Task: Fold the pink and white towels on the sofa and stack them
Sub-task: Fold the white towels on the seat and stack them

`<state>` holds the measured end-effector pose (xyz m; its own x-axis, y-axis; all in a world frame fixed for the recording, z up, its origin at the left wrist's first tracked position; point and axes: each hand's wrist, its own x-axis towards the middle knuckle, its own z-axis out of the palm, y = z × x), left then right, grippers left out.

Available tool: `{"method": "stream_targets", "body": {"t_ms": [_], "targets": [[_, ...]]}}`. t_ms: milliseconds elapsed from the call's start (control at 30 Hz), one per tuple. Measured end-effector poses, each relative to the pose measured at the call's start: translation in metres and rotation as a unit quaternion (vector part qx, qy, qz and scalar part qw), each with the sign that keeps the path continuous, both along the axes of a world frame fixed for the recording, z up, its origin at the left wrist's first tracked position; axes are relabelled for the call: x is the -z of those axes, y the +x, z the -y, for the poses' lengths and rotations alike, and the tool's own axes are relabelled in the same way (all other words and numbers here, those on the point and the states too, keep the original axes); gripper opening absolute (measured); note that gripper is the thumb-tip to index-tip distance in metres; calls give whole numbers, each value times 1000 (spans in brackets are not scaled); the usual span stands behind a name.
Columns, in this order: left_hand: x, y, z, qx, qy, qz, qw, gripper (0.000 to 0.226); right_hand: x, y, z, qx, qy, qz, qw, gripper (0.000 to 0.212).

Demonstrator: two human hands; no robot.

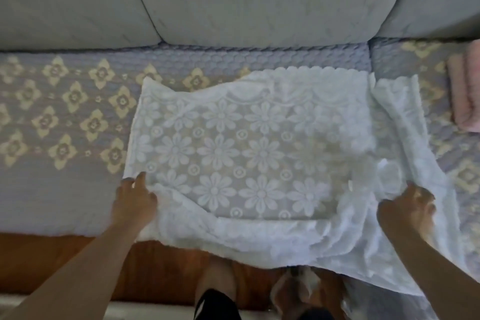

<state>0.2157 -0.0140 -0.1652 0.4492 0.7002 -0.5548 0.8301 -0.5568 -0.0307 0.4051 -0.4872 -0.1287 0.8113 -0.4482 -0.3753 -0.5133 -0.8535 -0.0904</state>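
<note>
The white towel (249, 148) lies spread out on the sofa seat (65, 112), with its near edge hanging over the front of the seat. It is thin lace with flowers, so it looks very light and floppy, and it will likely sag and bunch up if it is lifted by one spot. The corners and edges look like the best places to hold it. The left hand (135, 200) rests at the towel's near left corner with one finger out on the cloth, and the picture is too blurry to tell if it pinches the edge. The right hand (410, 210) is at the towel's near right side, where the cloth is crumpled, with its fingers curled around a fold of it. The pink towel (465, 91) sits folded on the seat, well to the right of the white towel. No boxes or baskets show here.
</note>
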Motion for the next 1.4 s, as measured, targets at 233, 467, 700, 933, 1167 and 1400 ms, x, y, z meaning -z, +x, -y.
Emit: {"method": "stream_targets", "body": {"t_ms": [233, 467, 700, 933, 1167, 1400], "targets": [[9, 119, -64, 35, 46, 94, 994, 55, 24, 76, -176, -282, 148, -63, 946, 46], [63, 255, -194, 247, 79, 179, 949, 60, 83, 204, -302, -439, 77, 22, 895, 60], [78, 251, -190, 524, -6, -39, 851, 34, 118, 229, -310, -529, -67, -2, 846, 35], [56, 187, -199, 557, 72, 233, 794, 19, 102, 209, -282, -595, -56, 152, 787, 28], [75, 161, -166, 570, -22, 158, 806, 17, 120, 203, -259, -612, -20, 120, 781, 38], [55, 210, -166, 395, 1, 189, 899, 33, 113, 242, -265, -570, -17, 154, 807, 17]]}}
